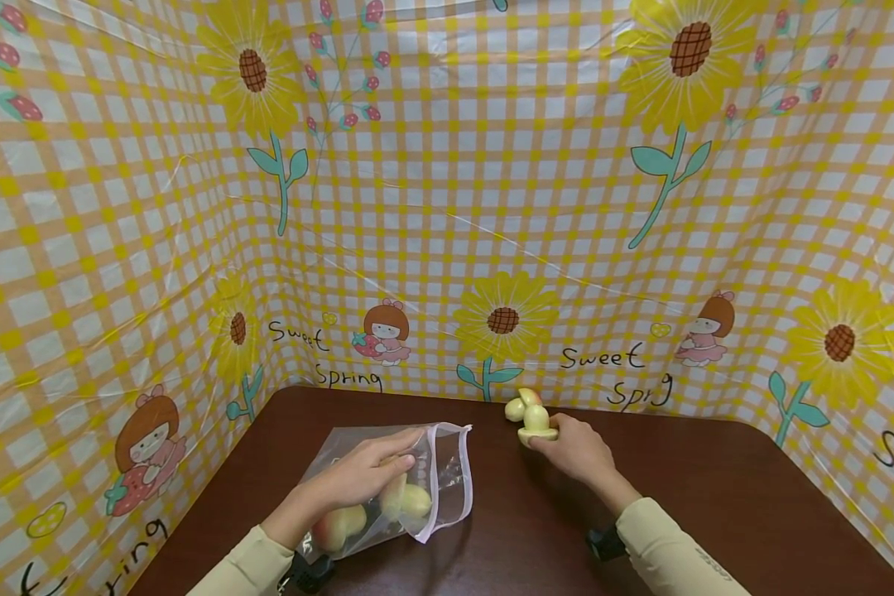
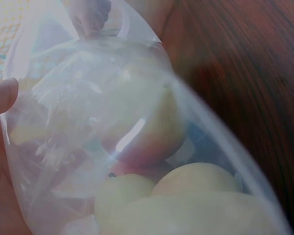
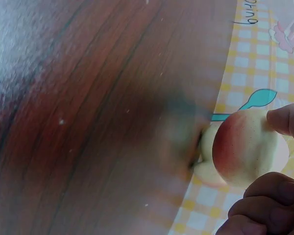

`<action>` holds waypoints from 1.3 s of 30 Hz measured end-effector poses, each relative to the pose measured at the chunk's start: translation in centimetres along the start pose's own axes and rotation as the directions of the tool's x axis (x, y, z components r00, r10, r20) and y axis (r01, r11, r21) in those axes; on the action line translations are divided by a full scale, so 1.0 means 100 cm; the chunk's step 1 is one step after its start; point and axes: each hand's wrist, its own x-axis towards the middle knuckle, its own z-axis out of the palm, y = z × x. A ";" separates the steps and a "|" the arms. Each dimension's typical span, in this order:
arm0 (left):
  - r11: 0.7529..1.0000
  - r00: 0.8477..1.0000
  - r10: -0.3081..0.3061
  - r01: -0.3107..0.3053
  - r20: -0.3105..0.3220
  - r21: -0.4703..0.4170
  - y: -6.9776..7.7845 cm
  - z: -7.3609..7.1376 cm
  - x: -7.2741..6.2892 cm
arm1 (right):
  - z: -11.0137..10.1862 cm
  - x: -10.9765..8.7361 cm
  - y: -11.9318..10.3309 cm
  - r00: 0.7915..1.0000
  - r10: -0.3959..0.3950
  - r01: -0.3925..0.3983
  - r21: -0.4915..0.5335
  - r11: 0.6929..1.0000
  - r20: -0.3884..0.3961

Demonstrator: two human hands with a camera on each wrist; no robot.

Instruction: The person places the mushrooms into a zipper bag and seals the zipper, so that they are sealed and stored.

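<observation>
At the table's back edge, my right hand (image 1: 577,451) grips a pale yellow pear (image 3: 245,147) with a red blush, thumb on one side and curled fingers on the other. More pale pears (image 1: 516,410) lie close behind it, partly overlapping in view. My left hand (image 1: 372,468) rests with nearly straight fingers on a clear plastic bag (image 1: 343,443) with a pale pink-edged mouth facing right. Inside the bag are several pears (image 2: 144,127), yellowish with red blushes. In the left wrist view, part of the left hand shows at the left edge against the plastic.
The dark brown wooden table (image 1: 521,546) runs back to a yellow-checked cloth (image 1: 447,215) with sunflowers and printed words, which rises at the back and on both sides. Dark wrist devices (image 1: 606,544) are strapped below both sleeves.
</observation>
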 end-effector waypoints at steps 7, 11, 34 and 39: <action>1.000 1.000 0.001 -0.001 0.001 -0.006 -0.001 0.001 0.001 | -0.002 -0.006 -0.014 0.999 -0.034 0.034 0.003 0.999 0.009; 1.000 1.000 -0.007 0.007 0.006 -0.018 -0.002 0.002 0.000 | -0.003 -0.008 -0.023 0.999 -0.050 0.050 0.000 0.999 -0.004; 1.000 1.000 -0.015 0.015 0.004 -0.016 0.001 -0.001 0.000 | -0.002 -0.026 -0.079 0.981 -0.196 0.196 -0.019 0.980 -0.015; 1.000 1.000 -0.007 0.007 0.000 -0.023 0.001 0.000 0.000 | -0.001 -0.030 -0.088 0.975 -0.223 0.223 -0.020 0.975 0.000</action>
